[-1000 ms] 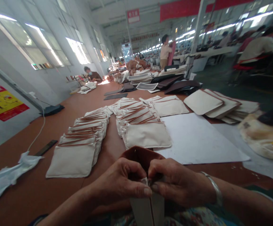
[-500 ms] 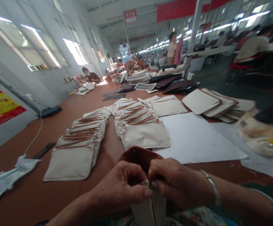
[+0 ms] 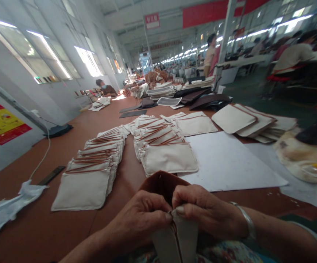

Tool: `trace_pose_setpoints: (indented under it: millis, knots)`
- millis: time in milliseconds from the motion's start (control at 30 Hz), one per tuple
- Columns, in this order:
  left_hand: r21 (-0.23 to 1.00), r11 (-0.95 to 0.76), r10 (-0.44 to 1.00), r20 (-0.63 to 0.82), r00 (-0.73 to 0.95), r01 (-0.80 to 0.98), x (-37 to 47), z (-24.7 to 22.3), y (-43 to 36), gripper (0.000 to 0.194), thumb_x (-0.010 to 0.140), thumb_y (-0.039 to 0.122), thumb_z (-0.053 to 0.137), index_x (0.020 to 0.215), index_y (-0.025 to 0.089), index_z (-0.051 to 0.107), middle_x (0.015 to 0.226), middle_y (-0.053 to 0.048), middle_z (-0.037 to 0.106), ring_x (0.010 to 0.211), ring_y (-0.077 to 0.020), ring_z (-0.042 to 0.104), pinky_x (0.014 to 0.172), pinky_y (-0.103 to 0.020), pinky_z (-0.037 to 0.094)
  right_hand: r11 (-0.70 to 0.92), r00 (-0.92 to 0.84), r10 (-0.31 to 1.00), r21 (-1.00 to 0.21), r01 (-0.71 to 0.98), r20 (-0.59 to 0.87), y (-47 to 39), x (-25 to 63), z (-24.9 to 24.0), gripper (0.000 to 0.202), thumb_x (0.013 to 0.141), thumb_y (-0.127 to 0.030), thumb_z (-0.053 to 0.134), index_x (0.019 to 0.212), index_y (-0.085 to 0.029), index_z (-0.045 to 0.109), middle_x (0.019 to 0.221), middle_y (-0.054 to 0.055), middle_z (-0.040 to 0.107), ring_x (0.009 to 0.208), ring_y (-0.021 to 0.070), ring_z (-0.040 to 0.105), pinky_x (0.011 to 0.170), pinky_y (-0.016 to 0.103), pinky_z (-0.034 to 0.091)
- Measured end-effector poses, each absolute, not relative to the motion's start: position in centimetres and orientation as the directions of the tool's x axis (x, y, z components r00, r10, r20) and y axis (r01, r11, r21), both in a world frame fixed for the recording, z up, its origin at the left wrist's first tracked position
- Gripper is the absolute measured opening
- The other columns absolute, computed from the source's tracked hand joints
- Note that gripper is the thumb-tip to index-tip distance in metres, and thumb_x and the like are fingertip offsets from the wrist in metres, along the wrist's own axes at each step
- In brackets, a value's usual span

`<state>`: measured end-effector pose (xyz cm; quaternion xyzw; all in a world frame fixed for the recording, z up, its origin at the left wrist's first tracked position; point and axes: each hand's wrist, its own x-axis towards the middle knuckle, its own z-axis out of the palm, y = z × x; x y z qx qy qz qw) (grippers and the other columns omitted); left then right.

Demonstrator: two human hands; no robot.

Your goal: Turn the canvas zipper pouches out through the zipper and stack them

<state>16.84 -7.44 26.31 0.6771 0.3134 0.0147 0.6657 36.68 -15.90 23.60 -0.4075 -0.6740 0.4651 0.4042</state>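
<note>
By its upper end, a cream, brown-edged fabric piece was pinched between thumb and forefinger of the left hand and right hand, equally near; its seam ran down toward the wearer.

The tabletop is reddish-brown. Cream pouches have rust-brown trim, and the poster is red and yellow. The apron is floral.
</note>
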Motion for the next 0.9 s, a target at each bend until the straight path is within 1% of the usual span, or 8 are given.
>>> trace_pose_setpoints:
  millis: [167,267,367,500,600,733,833,900]
  knots:
    - [0.883,-0.024,0.532,-0.386,0.754,0.469,17.1,26.2,-7.8,0.024,0.077,0.028,0.058,0.076,0.008,0.07,0.061,0.0,0.053,0.058,-0.0114,0.04,0.054,-0.023,0.03,0.221,-0.287,0.945,-0.952,0.214,0.155,-15.8,36.5,23.9,0.016,0.092,-0.025,0.047,0.082,-0.015,0.053,0.078,0.0,0.052,0.066,0.0102,0.044,0.054,0.018,0.037]
    - [0.85,-0.129,0.577,-0.355,0.736,0.51,17.3,26.5,-8.2,0.024,0.077,0.028,0.057,0.075,0.008,0.071,0.061,0.001,0.052,0.058,-0.0112,0.039,0.051,-0.022,0.028,0.202,-0.252,0.958,-0.947,0.249,0.138,-15.8,36.1,24.0,0.015,0.087,-0.028,0.058,0.081,-0.015,0.052,0.072,-0.002,0.05,0.061,0.009,0.04,0.05,0.018,0.032]
    - [0.817,-0.208,0.606,-0.323,0.727,0.537,17.4,26.6,-8.4,0.022,0.075,0.024,0.055,0.074,0.009,0.071,0.062,0.001,0.052,0.058,-0.0111,0.039,0.05,-0.022,0.028,0.201,-0.23,0.964,-0.937,0.286,0.137,-15.9,35.8,23.9,0.01,0.081,-0.02,0.062,0.08,-0.015,0.053,0.067,-0.004,0.047,0.057,0.0074,0.037,0.045,0.018,0.027]
    - [0.781,-0.288,0.61,-0.296,0.735,0.554,17.5,26.4,-8.5,0.025,0.077,0.027,0.054,0.073,0.009,0.071,0.06,0.001,0.05,0.057,-0.0109,0.038,0.048,-0.022,0.026,0.227,-0.204,0.965,-0.919,0.323,0.167,-16.0,35.5,23.2,0.001,0.081,-0.013,0.058,0.081,-0.014,0.059,0.07,-0.003,0.054,0.058,0.0074,0.043,0.047,0.016,0.03]
    - [0.768,-0.34,0.609,-0.259,0.749,0.542,17.6,26.1,-8.7,0.021,0.076,0.024,0.053,0.069,0.01,0.066,0.06,0.001,0.048,0.057,-0.0109,0.039,0.048,-0.023,0.026,0.341,-0.186,0.938,-0.88,0.331,0.293,-15.9,35.4,22.5,0.009,0.076,-0.005,0.056,0.079,-0.013,0.06,0.069,-0.003,0.055,0.058,0.0065,0.044,0.048,0.015,0.032]
    - [0.807,-0.269,0.591,-0.292,0.752,0.525,17.6,25.9,-9.0,0.018,0.075,0.025,0.053,0.066,0.011,0.061,0.059,0.002,0.045,0.057,-0.0107,0.036,0.049,-0.023,0.025,0.605,-0.261,0.796,-0.745,0.282,0.547,-15.6,35.9,21.8,0.017,0.074,-0.001,0.053,0.082,-0.013,0.061,0.073,-0.001,0.055,0.064,0.008,0.047,0.058,0.018,0.037]
    - [0.863,-0.132,0.551,-0.344,0.76,0.487,17.2,25.7,-8.9,0.019,0.074,0.027,0.057,0.071,0.01,0.064,0.059,0.002,0.045,0.057,-0.0101,0.033,0.05,-0.023,0.024,0.694,-0.351,0.717,-0.664,0.278,0.602,-15.7,36.6,22.0,0.014,0.08,-0.004,0.053,0.085,-0.012,0.062,0.075,0.001,0.052,0.064,0.0089,0.046,0.06,0.021,0.036]
    - [0.912,0.026,0.505,-0.366,0.782,0.41,16.9,25.4,-8.8,0.021,0.073,0.029,0.06,0.076,0.009,0.066,0.061,0.002,0.047,0.056,-0.0099,0.035,0.051,-0.023,0.026,0.713,-0.389,0.698,-0.631,0.307,0.601,-15.8,37.0,22.3,0.013,0.085,-0.007,0.052,0.086,-0.012,0.064,0.076,0.002,0.053,0.066,0.01,0.046,0.062,0.022,0.037]
